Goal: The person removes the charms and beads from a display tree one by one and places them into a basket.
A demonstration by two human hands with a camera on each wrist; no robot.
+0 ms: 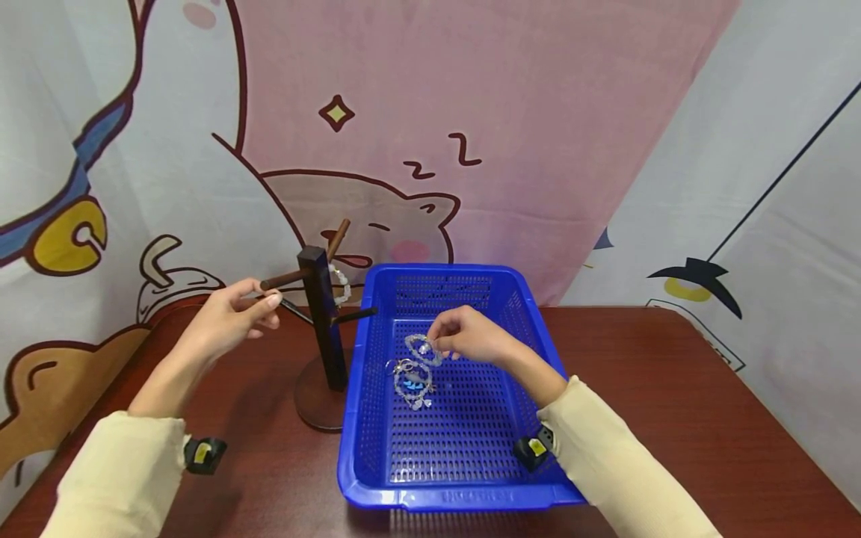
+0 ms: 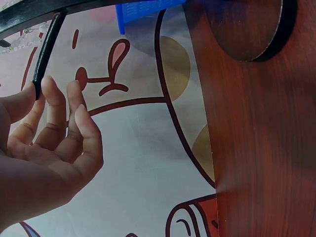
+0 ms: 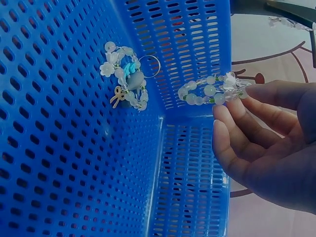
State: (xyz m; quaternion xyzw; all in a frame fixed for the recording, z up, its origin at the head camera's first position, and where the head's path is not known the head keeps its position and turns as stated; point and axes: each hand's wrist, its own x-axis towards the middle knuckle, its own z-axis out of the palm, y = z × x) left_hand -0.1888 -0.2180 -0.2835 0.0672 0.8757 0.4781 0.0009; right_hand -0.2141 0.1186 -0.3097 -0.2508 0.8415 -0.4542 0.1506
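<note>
My left hand (image 1: 232,317) pinches the end of a dark peg (image 2: 47,49) between thumb and index finger. The peg juts from the left side of a dark wooden stand (image 1: 323,321) with a round base. A pale beaded bracelet (image 1: 341,288) hangs on the stand's far side. Over the blue basket (image 1: 403,499), my right hand (image 1: 471,334) pinches a bracelet of clear and milky beads (image 3: 202,94) by one end. Below it, more beaded bracelets (image 3: 142,101) lie together on the basket floor, with a metal ring (image 3: 159,66), a bow charm and a blue piece among them.
The basket stands right of the stand, close to its base, on a reddish-brown wooden table (image 1: 646,418). Another peg (image 1: 356,314) reaches toward the basket's left rim. Behind the table hangs a cartoon-printed cloth (image 1: 511,149).
</note>
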